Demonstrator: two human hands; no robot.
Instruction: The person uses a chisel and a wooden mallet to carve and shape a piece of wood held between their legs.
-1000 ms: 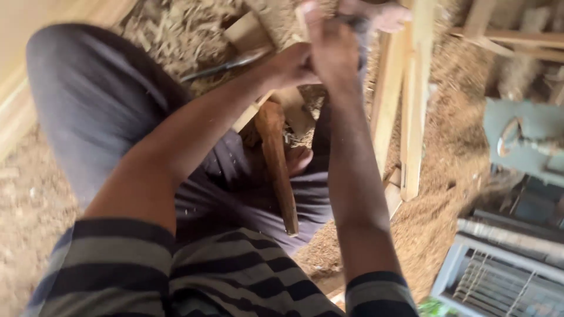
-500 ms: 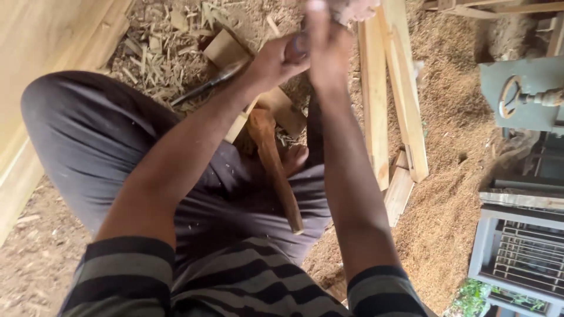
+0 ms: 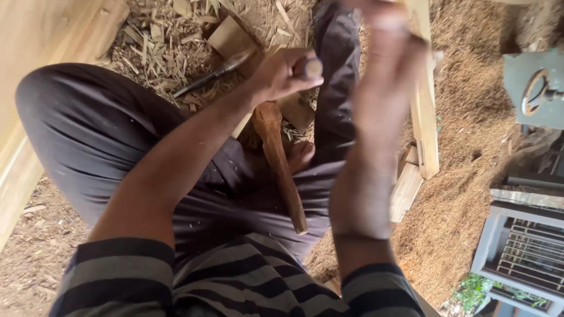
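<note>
My left hand (image 3: 282, 73) is fisted around a round tool handle (image 3: 311, 67), my blurred right hand (image 3: 382, 35) just beside it. Beneath them my lap is crowded: a wooden handle (image 3: 282, 170) slants across my legs. Wood scraps (image 3: 158, 41) and a chisel (image 3: 214, 73) clutter the left; upright slats (image 3: 426, 117) block the right. Open sawdust (image 3: 470, 176) lies beyond.

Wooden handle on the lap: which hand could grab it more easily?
Probably left: the left hand sits above the wooden handle, though gripping a round-ended tool; the right hand is raised, blurred.
</note>
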